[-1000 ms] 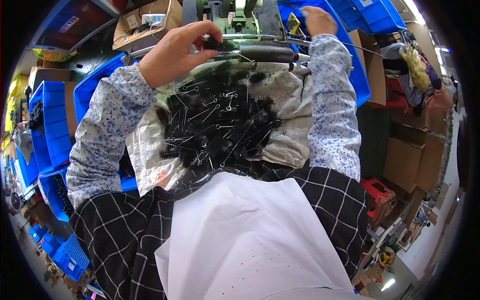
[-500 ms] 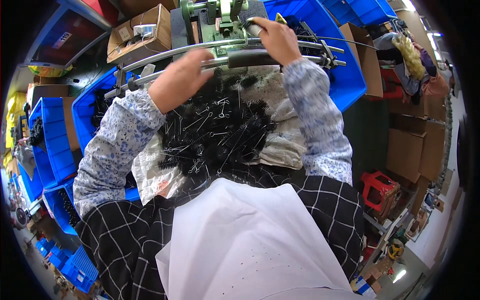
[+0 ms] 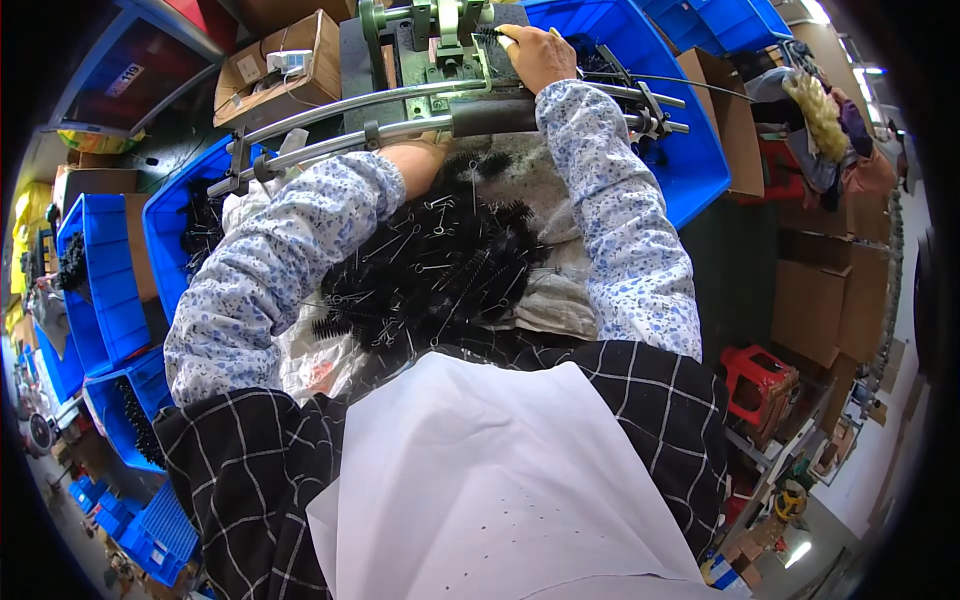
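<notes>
My right hand is at the right side of the green-grey metal machine, its fingers pinched on a small black-bristled brush. My left hand reaches beneath the lower metal rail at the front of the machine, and its fingers are hidden there. Below it lies a heap of black twisted-wire brushes with thin metal stems and looped ends. The heap rests on a pale cloth sack close to my lap.
A blue bin extends under the rails. More blue crates stand at the left, beside an open cardboard box. At the right are a red stool, cardboard boxes and another person.
My left hand has moved right and under the lower rail. My right hand has shifted slightly up and left along the machine, still with the brush.
</notes>
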Action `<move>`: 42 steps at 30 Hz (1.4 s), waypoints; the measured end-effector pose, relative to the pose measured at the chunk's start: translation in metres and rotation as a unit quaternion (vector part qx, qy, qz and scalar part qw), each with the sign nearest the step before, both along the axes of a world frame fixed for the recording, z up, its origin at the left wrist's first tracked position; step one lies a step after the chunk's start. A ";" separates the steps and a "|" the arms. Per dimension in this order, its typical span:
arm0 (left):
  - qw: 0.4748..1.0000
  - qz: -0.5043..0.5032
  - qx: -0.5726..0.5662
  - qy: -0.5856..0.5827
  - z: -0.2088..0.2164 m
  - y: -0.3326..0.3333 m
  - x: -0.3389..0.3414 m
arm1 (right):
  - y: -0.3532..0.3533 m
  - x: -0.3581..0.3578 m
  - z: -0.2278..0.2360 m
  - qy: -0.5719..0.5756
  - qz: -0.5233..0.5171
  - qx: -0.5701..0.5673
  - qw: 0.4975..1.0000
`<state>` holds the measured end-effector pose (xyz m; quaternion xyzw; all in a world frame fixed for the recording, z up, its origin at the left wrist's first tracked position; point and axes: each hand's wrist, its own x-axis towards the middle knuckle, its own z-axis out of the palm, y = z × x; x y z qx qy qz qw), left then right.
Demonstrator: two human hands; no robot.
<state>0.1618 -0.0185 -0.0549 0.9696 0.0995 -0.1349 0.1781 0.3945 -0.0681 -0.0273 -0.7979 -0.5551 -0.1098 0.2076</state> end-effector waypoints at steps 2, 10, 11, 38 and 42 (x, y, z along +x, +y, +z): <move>1.000 0.000 -0.008 -0.013 0.007 -0.002 0.001 | 0.003 0.005 -0.003 -0.013 0.002 -0.008 1.000; 0.999 -0.012 -0.004 0.039 0.044 -0.009 -0.007 | -0.006 -0.004 0.006 -0.074 -0.096 -0.045 0.992; 1.000 -0.010 -0.012 0.022 0.052 -0.010 -0.011 | -0.009 -0.003 0.005 -0.070 -0.095 -0.057 0.991; 0.941 0.130 -0.183 -0.253 0.157 0.038 -0.077 | -0.013 0.010 0.003 -0.031 -0.080 -0.039 0.996; 0.924 0.101 -0.279 -0.243 0.157 0.033 -0.062 | -0.015 0.059 0.006 0.019 -0.100 -0.079 0.992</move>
